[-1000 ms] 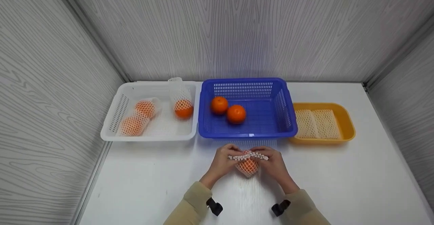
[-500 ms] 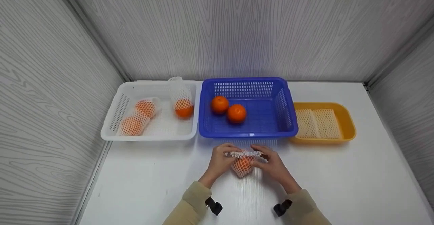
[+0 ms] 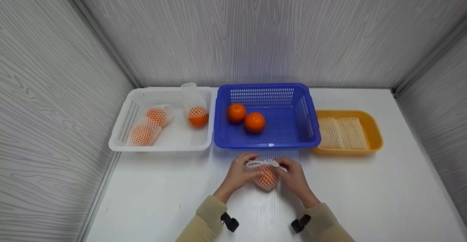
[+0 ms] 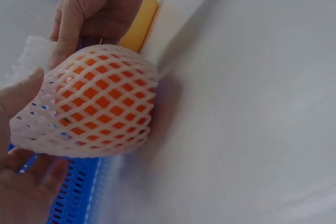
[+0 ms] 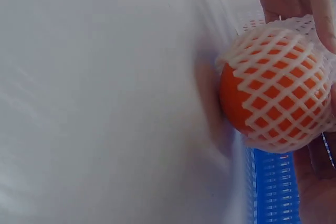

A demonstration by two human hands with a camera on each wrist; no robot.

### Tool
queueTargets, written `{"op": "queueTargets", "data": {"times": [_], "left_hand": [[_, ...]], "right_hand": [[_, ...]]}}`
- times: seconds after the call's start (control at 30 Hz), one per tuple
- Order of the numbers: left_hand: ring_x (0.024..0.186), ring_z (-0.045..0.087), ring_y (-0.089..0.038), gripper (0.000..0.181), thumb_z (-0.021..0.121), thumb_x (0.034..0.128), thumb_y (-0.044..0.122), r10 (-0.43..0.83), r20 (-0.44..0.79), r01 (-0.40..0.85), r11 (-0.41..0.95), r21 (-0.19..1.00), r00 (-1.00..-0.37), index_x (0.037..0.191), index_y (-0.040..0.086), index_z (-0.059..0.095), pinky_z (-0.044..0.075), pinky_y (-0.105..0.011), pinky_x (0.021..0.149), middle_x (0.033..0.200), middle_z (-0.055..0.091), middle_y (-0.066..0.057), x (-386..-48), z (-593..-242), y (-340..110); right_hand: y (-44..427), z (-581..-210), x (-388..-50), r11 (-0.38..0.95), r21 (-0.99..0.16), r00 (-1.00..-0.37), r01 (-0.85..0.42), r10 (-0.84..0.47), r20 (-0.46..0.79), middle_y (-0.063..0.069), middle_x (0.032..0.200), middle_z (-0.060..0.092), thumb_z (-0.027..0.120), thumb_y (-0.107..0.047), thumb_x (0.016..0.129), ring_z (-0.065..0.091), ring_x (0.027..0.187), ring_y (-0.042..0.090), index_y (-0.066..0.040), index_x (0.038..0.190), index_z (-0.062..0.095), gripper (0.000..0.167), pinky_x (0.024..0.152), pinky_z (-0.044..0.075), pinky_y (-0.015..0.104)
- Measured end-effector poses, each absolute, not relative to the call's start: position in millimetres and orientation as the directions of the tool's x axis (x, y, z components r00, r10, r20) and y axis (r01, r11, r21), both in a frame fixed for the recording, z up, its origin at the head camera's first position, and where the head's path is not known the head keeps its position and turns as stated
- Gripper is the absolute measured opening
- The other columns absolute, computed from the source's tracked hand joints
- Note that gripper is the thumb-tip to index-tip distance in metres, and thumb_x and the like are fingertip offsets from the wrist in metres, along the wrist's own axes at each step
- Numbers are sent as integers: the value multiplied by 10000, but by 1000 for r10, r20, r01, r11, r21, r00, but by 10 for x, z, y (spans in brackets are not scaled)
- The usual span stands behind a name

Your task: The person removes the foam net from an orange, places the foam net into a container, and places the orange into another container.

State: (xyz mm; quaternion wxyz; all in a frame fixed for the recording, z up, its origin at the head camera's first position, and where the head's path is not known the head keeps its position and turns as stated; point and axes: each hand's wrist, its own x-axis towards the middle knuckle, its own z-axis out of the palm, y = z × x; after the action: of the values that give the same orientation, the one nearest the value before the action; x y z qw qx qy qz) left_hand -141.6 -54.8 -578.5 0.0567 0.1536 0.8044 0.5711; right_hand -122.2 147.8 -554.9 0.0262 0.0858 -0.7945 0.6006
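Between the two hands is an orange (image 5: 236,95) inside a white foam net sleeve (image 3: 267,182). My left hand (image 3: 239,172) holds the left side of the sleeve near its open, bunched rim, thumb on the near side and fingers on the far side. On the right, my right hand (image 3: 293,174) pinches the rim. In the left wrist view the net (image 4: 107,103) covers the fruit with stretched diamond holes. The right wrist view shows a bare patch of orange at the sleeve's lower end. Part of my right hand's fingers is hidden.
A blue basket (image 3: 268,145) with two bare oranges (image 3: 254,122) stands just beyond the hands. To its left, a white basket (image 3: 160,148) holds several netted oranges (image 3: 141,135). A yellow tray (image 3: 374,136) with flat foam nets (image 3: 352,132) sits at the right.
The netted orange shifted left, then back right. My right fingers spread off the rim half a second ago and now pinch it again. My left thumb has moved down along the sleeve's near side.
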Motion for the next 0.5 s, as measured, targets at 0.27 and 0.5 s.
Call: {"op": "queueTargets", "data": {"times": [0.27, 0.5], "left_hand": [[1054, 596, -195, 533, 865, 741, 308, 373, -3, 152, 386, 910, -928, 1175, 49, 696, 451, -378, 956, 1115, 663, -36, -1428, -5930, -571], [979, 610, -203, 351, 866, 740, 248, 363, 92, 237, 380, 894, -927, 995, 26, 773, 495, -345, 863, 1027, 663, -26, -1461, -5916, -557]], "right_hand": [[1481, -5587, -1215, 215, -958, -980, -188, -112, 167, 121, 904, 673, 720, 125, 798, 625, 910, 169, 51, 865, 672, 111, 884, 519, 385], [1629, -5616, -1257, 209, -957, -942, -200, -310, 129, 306, 1304, 508, 768, 39, 798, 454, 1240, 420, 112, 1186, 635, 417, 972, 448, 351]]}}
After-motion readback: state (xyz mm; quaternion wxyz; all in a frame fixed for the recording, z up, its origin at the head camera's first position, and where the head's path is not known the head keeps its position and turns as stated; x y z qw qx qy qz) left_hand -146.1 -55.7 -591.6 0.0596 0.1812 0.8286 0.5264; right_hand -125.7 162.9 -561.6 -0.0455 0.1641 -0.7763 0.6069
